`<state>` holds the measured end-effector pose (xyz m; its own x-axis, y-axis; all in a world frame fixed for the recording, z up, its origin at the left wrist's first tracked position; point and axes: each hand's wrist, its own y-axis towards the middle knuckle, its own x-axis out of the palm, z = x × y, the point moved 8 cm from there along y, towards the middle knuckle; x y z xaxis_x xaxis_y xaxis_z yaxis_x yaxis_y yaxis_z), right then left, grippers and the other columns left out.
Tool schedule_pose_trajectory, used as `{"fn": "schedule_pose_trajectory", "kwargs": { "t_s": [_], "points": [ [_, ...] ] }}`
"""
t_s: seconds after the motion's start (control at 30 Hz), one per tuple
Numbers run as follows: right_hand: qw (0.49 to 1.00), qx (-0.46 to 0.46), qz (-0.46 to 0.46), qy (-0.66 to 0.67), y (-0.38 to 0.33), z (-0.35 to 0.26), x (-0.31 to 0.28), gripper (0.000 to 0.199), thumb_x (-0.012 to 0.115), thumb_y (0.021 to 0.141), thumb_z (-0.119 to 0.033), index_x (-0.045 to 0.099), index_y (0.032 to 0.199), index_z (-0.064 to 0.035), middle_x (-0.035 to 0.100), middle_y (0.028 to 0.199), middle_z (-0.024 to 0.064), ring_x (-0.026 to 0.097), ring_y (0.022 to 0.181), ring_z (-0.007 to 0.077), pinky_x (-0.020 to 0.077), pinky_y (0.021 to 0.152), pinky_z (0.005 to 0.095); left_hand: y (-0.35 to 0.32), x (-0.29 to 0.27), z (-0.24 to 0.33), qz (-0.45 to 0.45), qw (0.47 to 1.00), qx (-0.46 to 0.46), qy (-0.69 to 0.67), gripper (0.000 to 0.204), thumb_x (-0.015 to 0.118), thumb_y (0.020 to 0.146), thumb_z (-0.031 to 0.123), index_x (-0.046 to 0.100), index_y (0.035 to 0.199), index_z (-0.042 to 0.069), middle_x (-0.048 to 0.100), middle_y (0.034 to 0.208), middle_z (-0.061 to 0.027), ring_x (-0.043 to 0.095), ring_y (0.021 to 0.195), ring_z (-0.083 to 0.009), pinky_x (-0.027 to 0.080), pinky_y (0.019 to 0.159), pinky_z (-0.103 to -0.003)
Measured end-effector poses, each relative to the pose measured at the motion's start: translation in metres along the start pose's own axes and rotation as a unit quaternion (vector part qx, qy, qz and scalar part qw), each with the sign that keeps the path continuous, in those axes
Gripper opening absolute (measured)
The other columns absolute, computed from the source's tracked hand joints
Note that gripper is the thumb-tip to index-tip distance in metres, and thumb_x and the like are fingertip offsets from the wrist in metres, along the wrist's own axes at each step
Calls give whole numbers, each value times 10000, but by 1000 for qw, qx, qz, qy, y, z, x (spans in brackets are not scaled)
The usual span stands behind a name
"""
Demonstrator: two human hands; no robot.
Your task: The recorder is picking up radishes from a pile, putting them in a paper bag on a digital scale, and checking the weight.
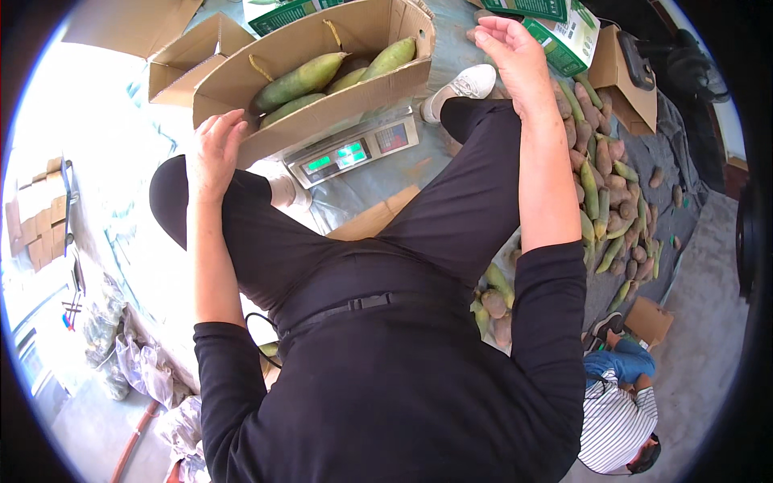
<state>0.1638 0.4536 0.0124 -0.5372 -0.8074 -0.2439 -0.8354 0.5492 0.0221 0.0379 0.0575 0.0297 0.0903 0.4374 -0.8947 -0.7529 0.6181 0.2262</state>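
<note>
An open cardboard box (pixel 322 121) with yellow rope handles rests on a weighing scale (pixel 354 151) with a lit green display. Inside it lie several long green radishes (pixel 302 82), the foremost partly hidden by the box's near wall. My left hand (pixel 216 149) is at the box's near left corner, fingers stretched out and apparently touching the cardboard, holding nothing. Up to the right of the box, apart from it, my right hand (pixel 517 64) is raised with its fingers apart. I see nothing gripped in it; green-and-white printed cartons (pixel 560 40) are just beyond.
A heap of green radishes and reddish-brown root vegetables (pixel 608 189) spreads over dark sheeting on the right. Another open cardboard box (pixel 193 56) stands at the far left. At the lower right, a person in a striped shirt (pixel 620 423) is beside a small box (pixel 648 320).
</note>
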Motion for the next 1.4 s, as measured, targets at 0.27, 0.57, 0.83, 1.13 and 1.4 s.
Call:
{"fn": "schedule_pose_trajectory", "kwargs": {
  "t_s": [0.27,0.57,0.83,1.13,1.4],
  "points": [
    [1000,-9,-1,-15,-3,2,1,297,663,861,-162,599,1113,-19,647,1046,65,581,989,123,437,900,261,3,-1,5,10,1000,21,17,188,581,894,139,655,1034,39,632,862,-105,622,786,-235,485,723,-311],
    [998,-5,-3,-61,-6,-2,7,290,656,867,-170,605,1111,-22,640,1051,57,570,995,126,434,897,266,4,-3,-5,17,998,-28,-55,193,584,903,143,656,1048,38,645,902,-94,617,830,-201,474,760,-292],
    [998,19,-12,-51,-4,-13,15,292,661,827,-145,621,1075,3,655,992,97,596,922,161,469,834,294,2,-18,-43,48,981,-142,-126,277,590,905,170,603,1163,69,655,1046,-77,604,1005,-181,448,894,-322],
    [961,-14,-102,-256,49,-23,42,412,681,791,-251,608,1103,8,650,1030,153,613,971,231,477,844,337,11,-19,-136,-39,946,-292,-132,527,639,849,337,488,1248,28,599,1128,-171,551,1069,-246,422,919,-365],
    [947,240,-125,-174,61,47,71,450,670,792,-155,530,1201,-31,624,845,79,581,737,154,440,600,273,13,22,-164,-190,881,-391,-186,513,675,818,320,535,1222,36,640,985,-90,587,921,-175,433,873,-345]
  ]
}}
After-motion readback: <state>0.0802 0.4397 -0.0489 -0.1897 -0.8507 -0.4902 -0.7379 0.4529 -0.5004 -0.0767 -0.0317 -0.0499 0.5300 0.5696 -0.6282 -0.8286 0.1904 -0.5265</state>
